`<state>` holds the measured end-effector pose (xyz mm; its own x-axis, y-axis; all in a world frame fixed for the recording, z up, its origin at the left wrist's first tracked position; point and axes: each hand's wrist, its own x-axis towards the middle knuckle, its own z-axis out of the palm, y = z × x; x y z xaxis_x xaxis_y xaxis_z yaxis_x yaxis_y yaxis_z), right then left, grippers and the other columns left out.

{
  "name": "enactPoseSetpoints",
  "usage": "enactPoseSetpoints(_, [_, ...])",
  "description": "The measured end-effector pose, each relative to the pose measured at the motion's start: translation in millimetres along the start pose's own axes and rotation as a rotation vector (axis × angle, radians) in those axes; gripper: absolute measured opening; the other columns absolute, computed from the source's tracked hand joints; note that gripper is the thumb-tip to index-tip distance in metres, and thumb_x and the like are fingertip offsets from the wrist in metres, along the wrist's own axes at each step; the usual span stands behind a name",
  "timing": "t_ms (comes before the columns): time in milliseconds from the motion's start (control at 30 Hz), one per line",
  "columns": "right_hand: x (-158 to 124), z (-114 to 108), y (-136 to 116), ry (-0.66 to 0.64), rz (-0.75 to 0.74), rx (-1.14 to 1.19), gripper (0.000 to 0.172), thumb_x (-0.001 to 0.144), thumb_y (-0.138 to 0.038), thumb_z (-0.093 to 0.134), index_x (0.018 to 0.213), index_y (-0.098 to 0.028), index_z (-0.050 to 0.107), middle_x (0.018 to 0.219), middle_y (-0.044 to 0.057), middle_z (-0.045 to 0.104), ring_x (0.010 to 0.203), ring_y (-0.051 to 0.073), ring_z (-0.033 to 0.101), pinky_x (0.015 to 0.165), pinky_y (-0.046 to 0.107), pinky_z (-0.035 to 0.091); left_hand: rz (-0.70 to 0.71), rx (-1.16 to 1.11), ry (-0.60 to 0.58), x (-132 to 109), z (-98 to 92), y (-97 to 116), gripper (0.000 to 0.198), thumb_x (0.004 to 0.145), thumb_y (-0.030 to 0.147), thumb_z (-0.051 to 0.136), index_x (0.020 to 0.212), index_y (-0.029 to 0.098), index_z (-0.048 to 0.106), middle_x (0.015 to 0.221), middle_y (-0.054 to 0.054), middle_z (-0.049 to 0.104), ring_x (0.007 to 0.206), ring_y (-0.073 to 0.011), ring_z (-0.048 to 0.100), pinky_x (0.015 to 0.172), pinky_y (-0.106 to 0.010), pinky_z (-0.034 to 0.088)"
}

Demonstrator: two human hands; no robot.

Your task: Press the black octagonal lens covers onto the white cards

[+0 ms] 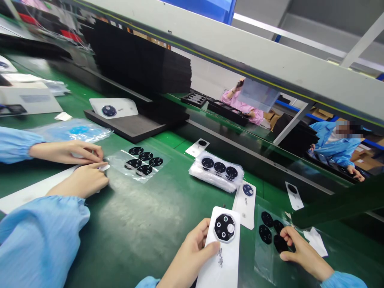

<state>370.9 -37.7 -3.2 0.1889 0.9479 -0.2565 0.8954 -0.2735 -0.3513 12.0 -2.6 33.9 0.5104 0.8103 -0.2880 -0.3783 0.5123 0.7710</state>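
In the head view, my left hand (192,256) grips a white phone back panel (229,262), thumb on its face. A black octagonal camera-lens piece with round openings (220,234) sits near the panel's upper end, above dark lettering. My right hand (304,252) has its thumb and forefinger closed at the edge of a black octagonal lens sticker (279,243). That sticker lies over a clear film sheet (262,262), where several more black stickers (265,234) are stuck. Just beyond my left hand lies a stack of white panels (244,210).
A co-worker's hands (81,180) work at a white panel on the left. Bundled films with black stickers (216,174), another sticker sheet (144,162) and a black foam tray (135,124) lie on the green table (144,228). A dark post (339,204) slants at right.
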Motion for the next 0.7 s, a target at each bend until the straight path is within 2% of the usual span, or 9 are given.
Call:
enactPoseSetpoints(100, [0.1, -1.2, -0.3, -0.041, 0.007, 0.008, 0.036, 0.054, -0.016, 0.056, 0.088, -0.024, 0.046, 0.085, 0.0, 0.051, 0.079, 0.017, 0.049, 0.076, 0.027, 0.042, -0.016, -0.027, -0.003, -0.2, 0.2, 0.7, 0.036, 0.066, 0.029, 0.072, 0.098, 0.018, 0.058, 0.085, -0.003, 0.068, 0.071, -0.016, 0.061, 0.067, -0.026, 0.045])
enactPoseSetpoints(267, [-0.1, 0.4, 1.6, 0.012, 0.0, 0.002, 0.036, 0.053, -0.015, 0.055, 0.087, -0.024, 0.046, 0.085, 0.0, 0.052, 0.078, 0.016, 0.049, 0.075, 0.026, 0.042, -0.047, -0.062, -0.016, 0.0, -0.7, 0.9, 0.039, 0.065, 0.028, 0.073, 0.1, 0.018, 0.06, 0.087, -0.004, 0.069, 0.07, -0.0167, 0.062, 0.068, -0.027, 0.045])
enactPoseSetpoints(367, [0.2, 0.6, 2.9, -0.027, 0.004, 0.005, 0.036, 0.054, -0.016, 0.057, 0.088, -0.024, 0.047, 0.085, 0.0, 0.053, 0.079, 0.017, 0.051, 0.075, 0.026, 0.043, -0.054, -0.073, -0.021, 0.8, -1.9, 0.0, 0.041, 0.065, 0.027, 0.073, 0.102, 0.018, 0.059, 0.088, -0.004, 0.069, 0.068, -0.0164, 0.063, 0.068, -0.027, 0.045])
enactPoseSetpoints(533, [-0.4, 0.3, 2.4, 0.021, -0.005, 0.005, 0.035, 0.055, -0.017, 0.056, 0.088, -0.024, 0.046, 0.085, 0.0, 0.052, 0.079, 0.017, 0.051, 0.075, 0.027, 0.043, -0.065, -0.081, -0.02, 0.0, -2.2, -0.6, 0.04, 0.067, 0.024, 0.071, 0.104, 0.019, 0.059, 0.087, -0.003, 0.07, 0.067, -0.0153, 0.063, 0.067, -0.026, 0.046])
enactPoseSetpoints(700, [-1.4, 0.0, 0.5, -0.014, 0.019, 0.008, 0.035, 0.055, -0.017, 0.057, 0.088, -0.024, 0.046, 0.083, -0.001, 0.052, 0.079, 0.017, 0.052, 0.071, 0.026, 0.044, -0.052, -0.106, -0.022, -2.9, 0.6, 1.1, 0.038, 0.068, 0.021, 0.07, 0.104, 0.019, 0.059, 0.088, -0.003, 0.07, 0.065, -0.0137, 0.062, 0.065, -0.024, 0.046])
